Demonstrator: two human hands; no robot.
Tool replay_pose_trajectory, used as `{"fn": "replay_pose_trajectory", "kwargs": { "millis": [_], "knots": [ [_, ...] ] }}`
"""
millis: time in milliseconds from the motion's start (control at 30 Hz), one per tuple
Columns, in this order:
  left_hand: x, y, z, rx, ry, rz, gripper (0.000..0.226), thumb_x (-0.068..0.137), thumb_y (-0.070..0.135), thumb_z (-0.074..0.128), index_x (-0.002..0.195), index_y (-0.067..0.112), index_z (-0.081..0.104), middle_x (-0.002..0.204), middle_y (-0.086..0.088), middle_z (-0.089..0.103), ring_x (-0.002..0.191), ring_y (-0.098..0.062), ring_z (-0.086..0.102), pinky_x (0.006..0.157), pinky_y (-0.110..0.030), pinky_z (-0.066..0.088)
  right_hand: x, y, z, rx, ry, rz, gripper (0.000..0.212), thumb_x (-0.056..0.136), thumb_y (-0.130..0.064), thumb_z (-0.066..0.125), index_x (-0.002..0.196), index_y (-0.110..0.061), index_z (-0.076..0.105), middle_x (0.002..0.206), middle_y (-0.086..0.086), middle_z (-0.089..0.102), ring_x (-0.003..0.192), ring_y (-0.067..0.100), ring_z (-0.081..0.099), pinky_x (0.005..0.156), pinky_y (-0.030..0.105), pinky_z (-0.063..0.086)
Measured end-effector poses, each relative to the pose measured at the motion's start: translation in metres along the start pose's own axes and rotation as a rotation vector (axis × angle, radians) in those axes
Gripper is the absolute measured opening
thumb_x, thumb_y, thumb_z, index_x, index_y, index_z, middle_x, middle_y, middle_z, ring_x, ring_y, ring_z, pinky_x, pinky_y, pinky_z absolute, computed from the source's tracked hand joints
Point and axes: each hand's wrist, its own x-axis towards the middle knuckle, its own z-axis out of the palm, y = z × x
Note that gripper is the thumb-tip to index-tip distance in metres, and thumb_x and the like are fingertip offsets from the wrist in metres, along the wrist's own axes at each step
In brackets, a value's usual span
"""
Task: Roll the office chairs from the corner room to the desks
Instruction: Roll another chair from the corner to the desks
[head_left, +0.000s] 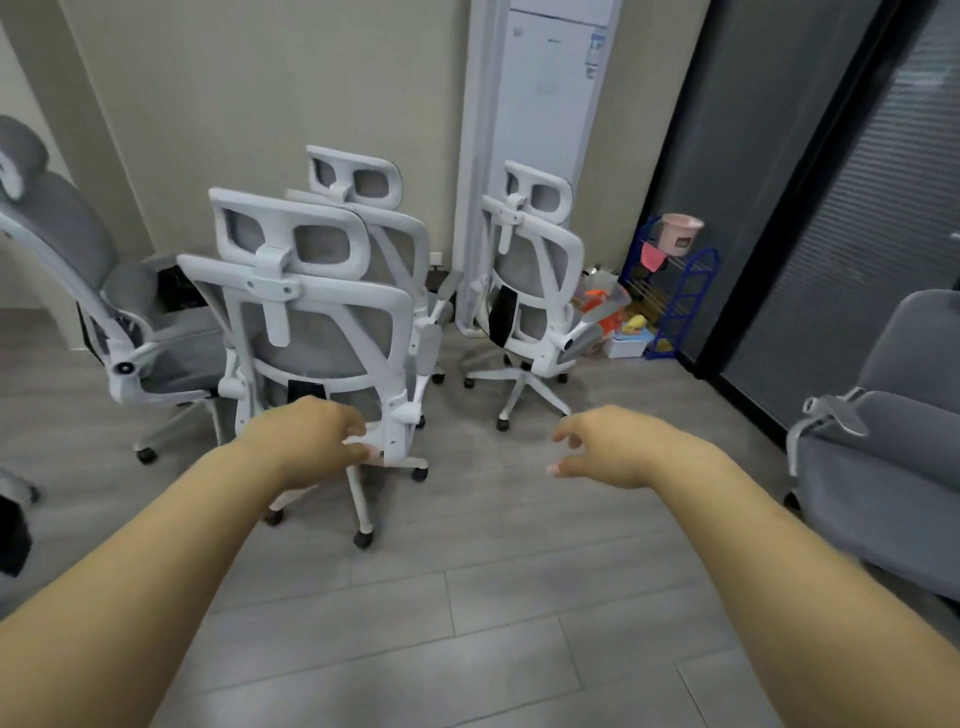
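Several white-framed office chairs with grey mesh stand on the grey floor. The nearest chair (311, 312) shows its back to me at centre left. A second chair (384, 218) stands right behind it, and a third chair (535, 291) stands to the right by the air conditioner. My left hand (306, 441) reaches out in front of the nearest chair's lower back, fingers curled and apart, holding nothing. My right hand (602, 447) hangs over bare floor between the chairs, fingers loosely spread, empty.
A grey chair (78, 270) stands at the left and another grey chair (883, 441) at the right edge. A tall white air conditioner (545, 104) stands against the back wall. A blue rack (675, 291) with clutter fills the corner beside dark glass partitions (831, 208).
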Motion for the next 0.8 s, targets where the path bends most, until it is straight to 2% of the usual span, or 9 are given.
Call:
{"fn": "replay_pose_trajectory", "kwargs": {
  "millis": [167, 267, 400, 500, 700, 800],
  "knots": [
    [0.057, -0.045, -0.012, -0.004, 0.012, -0.065, 0.037, 0.084, 0.056, 0.054, 0.113, 0.033, 0.060, 0.116, 0.007, 0.062, 0.105, -0.018, 0.057, 0.091, -0.038, 0.048, 0.090, -0.031, -0.019, -0.010, -0.016, -0.083, 0.056, 0.086, -0.057, 0.054, 0.133, -0.029, 0.045, 0.133, 0.002, 0.052, 0.116, 0.024, 0.051, 0.094, 0.040, 0.046],
    [0.095, -0.075, -0.017, -0.016, -0.004, -0.109, 0.034, 0.083, 0.056, 0.055, 0.106, 0.032, 0.062, 0.110, 0.005, 0.062, 0.101, -0.018, 0.056, 0.088, -0.038, 0.049, 0.146, -0.049, -0.031, -0.009, -0.004, -0.136, 0.056, 0.084, -0.059, 0.054, 0.132, -0.032, 0.045, 0.133, 0.001, 0.052, 0.117, 0.023, 0.051, 0.094, 0.042, 0.046],
    [0.151, -0.114, -0.029, 0.010, 0.012, -0.148, 0.033, 0.085, 0.055, 0.052, 0.107, 0.032, 0.062, 0.110, 0.007, 0.061, 0.103, -0.017, 0.055, 0.079, -0.033, 0.046, 0.219, -0.072, -0.048, -0.017, 0.015, -0.219, 0.053, 0.087, -0.055, 0.054, 0.133, -0.032, 0.045, 0.130, -0.002, 0.054, 0.115, 0.020, 0.051, 0.093, 0.041, 0.046],
    [0.195, -0.146, -0.042, -0.016, 0.015, -0.191, 0.030, 0.085, 0.055, 0.053, 0.099, 0.031, 0.063, 0.106, 0.007, 0.062, 0.097, -0.017, 0.057, 0.080, -0.036, 0.049, 0.272, -0.089, -0.066, -0.014, 0.016, -0.260, 0.051, 0.087, -0.053, 0.054, 0.132, -0.029, 0.047, 0.128, -0.001, 0.055, 0.114, 0.020, 0.052, 0.093, 0.041, 0.047],
    [0.267, -0.209, -0.061, -0.082, 0.054, -0.268, 0.039, 0.084, 0.056, 0.053, 0.116, 0.034, 0.059, 0.117, 0.007, 0.062, 0.108, -0.017, 0.057, 0.090, -0.037, 0.048, 0.366, -0.128, -0.096, -0.022, 0.035, -0.317, 0.048, 0.086, -0.053, 0.055, 0.127, -0.030, 0.050, 0.116, -0.004, 0.059, 0.107, 0.020, 0.055, 0.087, 0.039, 0.048],
    [0.292, -0.238, -0.064, -0.103, 0.052, -0.285, 0.038, 0.085, 0.055, 0.054, 0.115, 0.032, 0.060, 0.120, 0.006, 0.062, 0.110, -0.018, 0.056, 0.088, -0.035, 0.047, 0.400, -0.151, -0.106, -0.020, 0.039, -0.322, 0.047, 0.087, -0.052, 0.054, 0.129, -0.029, 0.049, 0.122, -0.005, 0.058, 0.109, 0.019, 0.055, 0.090, 0.040, 0.048]
  ]
}}
